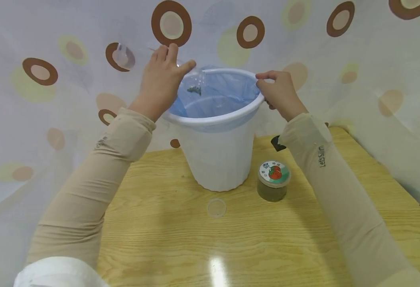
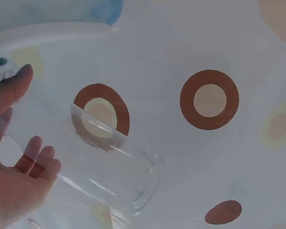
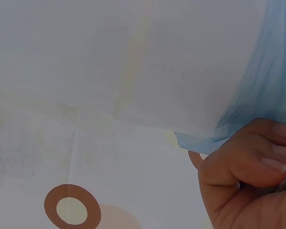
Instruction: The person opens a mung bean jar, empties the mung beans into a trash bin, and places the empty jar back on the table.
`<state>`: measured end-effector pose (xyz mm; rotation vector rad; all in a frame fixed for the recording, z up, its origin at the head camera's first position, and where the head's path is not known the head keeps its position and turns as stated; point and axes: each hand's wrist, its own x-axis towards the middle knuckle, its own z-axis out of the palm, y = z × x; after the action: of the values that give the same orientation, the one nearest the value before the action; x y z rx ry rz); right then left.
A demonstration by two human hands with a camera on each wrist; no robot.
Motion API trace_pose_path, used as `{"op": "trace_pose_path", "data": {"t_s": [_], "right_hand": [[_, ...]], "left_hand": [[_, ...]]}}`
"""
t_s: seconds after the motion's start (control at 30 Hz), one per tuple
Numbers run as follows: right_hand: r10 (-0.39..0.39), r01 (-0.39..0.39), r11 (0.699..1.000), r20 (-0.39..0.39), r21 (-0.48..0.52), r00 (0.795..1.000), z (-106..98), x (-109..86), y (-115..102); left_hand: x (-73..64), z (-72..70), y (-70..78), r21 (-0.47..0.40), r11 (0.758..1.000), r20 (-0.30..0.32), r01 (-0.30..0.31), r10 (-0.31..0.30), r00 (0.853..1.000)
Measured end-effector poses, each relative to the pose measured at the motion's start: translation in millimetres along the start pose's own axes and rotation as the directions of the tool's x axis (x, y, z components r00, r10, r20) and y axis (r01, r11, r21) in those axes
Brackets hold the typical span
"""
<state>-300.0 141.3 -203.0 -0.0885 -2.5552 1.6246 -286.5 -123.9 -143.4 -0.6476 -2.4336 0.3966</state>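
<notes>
My left hand (image 1: 161,79) grips a tall clear tumbler (image 2: 114,167) by its side. The tumbler lies tilted, its rounded base to the left in the head view and its other end over a white trash bin (image 1: 218,159). Dark green wet-looking bits (image 1: 194,90) show at that end, above the bin's opening. A blue plastic bag (image 1: 227,85) lines the bin and folds over its rim. On the bin's right side, my right hand (image 1: 279,91) pinches the rim and the bag, thumb and fingers curled around the edge.
The bin stands on a wooden table (image 1: 152,223). In front of it lies a small clear round disc (image 1: 216,207). To its right is a squat jar (image 1: 272,187) with a tomato picture on top. Near the right sleeve is a black piece (image 1: 278,143). A patterned sheet (image 1: 73,127) hangs behind.
</notes>
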Motion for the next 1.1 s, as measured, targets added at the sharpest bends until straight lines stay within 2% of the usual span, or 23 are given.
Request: {"op": "trace_pose_path", "data": {"t_s": [0.1,0.4,0.47,0.57,0.6,0.67,0.7,0.8,0.83,0.93,1.1], "right_hand": [[0.001,-0.001,1.000,0.002,0.000,1.000,0,0.2,-1],[-0.002,0.002,1.000,0.004,0.003,1.000,0,-0.9,-2],[0.000,0.000,1.000,0.007,0.005,1.000,0,-1.2,-2],[0.005,-0.005,1.000,0.010,0.006,1.000,1,-1.4,-2],[0.005,-0.005,1.000,0.012,0.008,1.000,1,-1.4,-3],[0.000,0.000,1.000,0.008,0.006,1.000,1,-1.6,-2],[-0.002,0.002,1.000,0.006,0.005,1.000,2,-1.7,-2],[-0.004,0.004,1.000,0.004,0.007,1.000,2,-1.4,-2],[-0.005,0.005,1.000,0.004,0.007,1.000,3,-1.4,-2],[-0.009,0.009,1.000,0.007,0.010,1.000,3,-1.5,-1],[-0.022,0.022,1.000,0.004,0.009,1.000,3,-2.3,0]], "left_hand": [[-0.8,2.2,0.5,0.004,1.000,0.091,-0.018,0.018,0.996],[-3.0,5.8,1.7,-0.016,1.000,0.118,-0.024,0.025,0.993],[-2.8,4.4,1.9,-0.016,1.000,0.092,-0.025,0.026,0.995],[-1.4,1.7,1.3,-0.018,1.000,-0.031,-0.016,0.015,0.999],[-0.7,0.6,1.2,-0.012,1.000,-0.052,-0.016,0.015,0.999],[0.5,-0.8,1.4,-0.009,1.000,-0.055,-0.027,0.027,0.998],[0.8,-0.5,1.5,-0.014,0.999,-0.040,-0.040,0.040,0.998],[0.4,1.8,2.2,-0.019,0.998,0.093,-0.067,0.068,0.993],[-0.2,3.3,2.3,-0.024,0.997,0.120,-0.067,0.070,0.990],[-1.9,7.8,1.8,-0.029,0.998,0.152,-0.056,0.060,0.987],[-3.3,11.5,0.5,-0.023,0.999,0.167,-0.048,0.051,0.985]]}}
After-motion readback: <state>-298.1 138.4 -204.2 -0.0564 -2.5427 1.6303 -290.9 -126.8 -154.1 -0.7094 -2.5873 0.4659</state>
